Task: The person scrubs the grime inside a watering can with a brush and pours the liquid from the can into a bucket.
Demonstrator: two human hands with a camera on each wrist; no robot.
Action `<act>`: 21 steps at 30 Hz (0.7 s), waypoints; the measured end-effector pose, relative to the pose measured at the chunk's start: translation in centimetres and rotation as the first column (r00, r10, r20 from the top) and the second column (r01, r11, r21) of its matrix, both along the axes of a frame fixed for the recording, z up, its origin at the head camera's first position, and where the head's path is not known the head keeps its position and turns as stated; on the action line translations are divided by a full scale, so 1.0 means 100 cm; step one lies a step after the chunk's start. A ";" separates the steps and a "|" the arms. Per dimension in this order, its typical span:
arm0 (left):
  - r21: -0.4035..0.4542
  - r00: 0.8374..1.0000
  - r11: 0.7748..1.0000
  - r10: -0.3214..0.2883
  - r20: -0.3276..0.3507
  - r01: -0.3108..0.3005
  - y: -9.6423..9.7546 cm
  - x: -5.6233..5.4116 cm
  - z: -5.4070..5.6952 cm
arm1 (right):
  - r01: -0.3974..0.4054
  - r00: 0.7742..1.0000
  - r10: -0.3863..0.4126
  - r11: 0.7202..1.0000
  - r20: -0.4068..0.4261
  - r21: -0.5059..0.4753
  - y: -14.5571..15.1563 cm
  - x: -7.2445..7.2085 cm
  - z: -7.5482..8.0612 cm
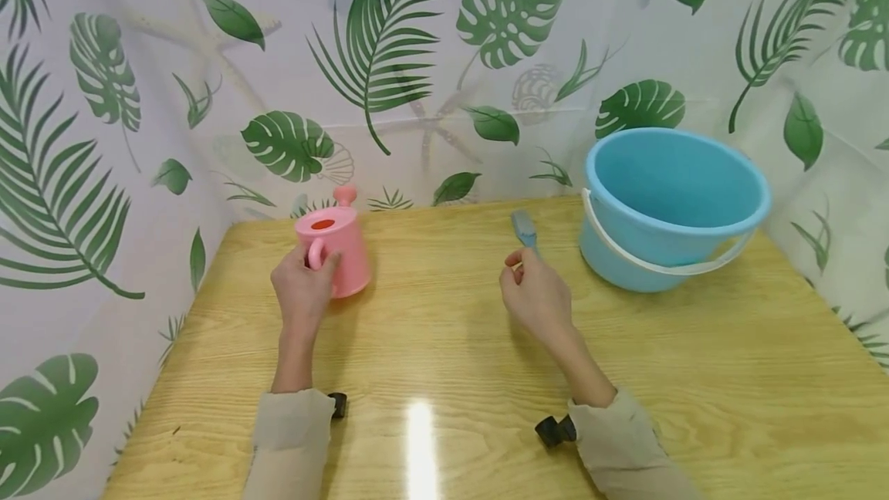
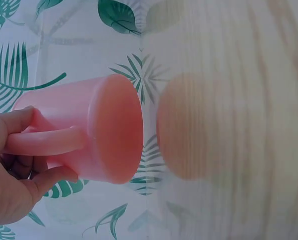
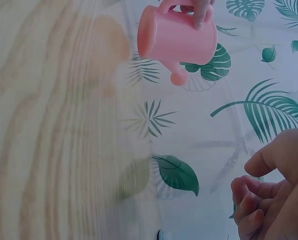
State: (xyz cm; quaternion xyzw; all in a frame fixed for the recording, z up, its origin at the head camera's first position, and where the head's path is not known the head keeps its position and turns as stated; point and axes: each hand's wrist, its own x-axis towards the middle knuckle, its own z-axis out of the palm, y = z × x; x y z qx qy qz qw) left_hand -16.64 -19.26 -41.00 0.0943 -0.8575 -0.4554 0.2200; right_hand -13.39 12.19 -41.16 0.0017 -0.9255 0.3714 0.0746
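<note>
My left hand (image 1: 303,289) grips the handle of a pink toy watering can (image 1: 353,257), with the thumb and fingers around it. In the left wrist view the base of the watering can (image 2: 118,130) shows apart from its reflection in the tabletop, so it is held up off the table. Over the middle right of the table, my right hand (image 1: 538,292) hovers with loosely curled fingers and nothing between them. Just beyond it lies a small blue-grey tool with a flat head (image 1: 524,225); its lower part is hidden behind the hand.
A large light blue bucket (image 1: 625,272) with its white handle hanging down in front stands at the back right. The glossy wooden table (image 1: 430,330) meets a leaf-printed curtain (image 1: 417,168) along its back and sides.
</note>
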 end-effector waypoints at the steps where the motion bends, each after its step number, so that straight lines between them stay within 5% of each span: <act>1: -0.003 1.000 1.000 -0.002 0.008 0.002 -0.001 -0.001 -0.001 | -0.004 1.000 0.004 1.000 0.003 -0.005 -0.001 0.000 0.000; 10: 0.047 0.996 0.999 -0.027 0.085 0.023 -0.006 -0.010 -0.008 | 0.033 0.999 -0.034 0.999 0.024 0.030 0.003 -0.001 -0.004; 16: -0.068 0.990 0.998 -0.003 0.138 0.013 -0.014 -0.007 -0.006 | 0.024 0.999 -0.025 0.999 0.030 0.045 0.004 -0.003 -0.004; 21: -0.177 0.954 0.982 -0.004 0.301 0.060 -0.021 0.000 -0.002 | 0.032 0.999 -0.034 0.997 0.026 0.069 0.005 -0.004 0.002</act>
